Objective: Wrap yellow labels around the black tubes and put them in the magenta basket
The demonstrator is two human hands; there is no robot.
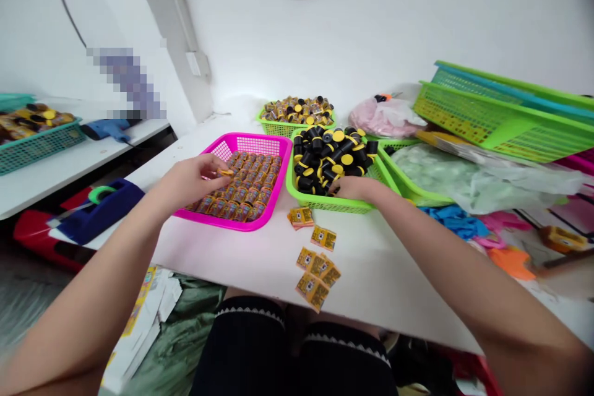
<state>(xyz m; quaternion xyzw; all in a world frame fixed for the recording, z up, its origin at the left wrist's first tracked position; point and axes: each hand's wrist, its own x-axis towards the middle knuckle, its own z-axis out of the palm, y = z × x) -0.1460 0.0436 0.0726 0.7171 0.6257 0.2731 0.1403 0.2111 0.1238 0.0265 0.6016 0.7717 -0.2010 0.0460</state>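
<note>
My left hand (197,180) hovers at the left side of a pink basket (266,218), thumb and fingers pinched on a small yellow piece (226,172) whose kind I cannot make out. Rows of small containers with printed wrappers (244,189) lie in that basket. To its right, my right hand (355,189) reaches into a green basket (320,201) heaped with small black containers with yellow lids (331,158). Its fingertips are hidden among them, so I cannot see whether one is gripped. Yellow printed cards (323,237) lie in loose piles on the white table (260,260) between my arms.
Behind stands another green basket of wrapped containers (297,112). Stacked green and blue baskets (501,114) and plastic bags (464,170) crowd the right. A blue tape dispenser (106,210) sits at left, with a blue heat-gun-like tool (109,130) on the side table.
</note>
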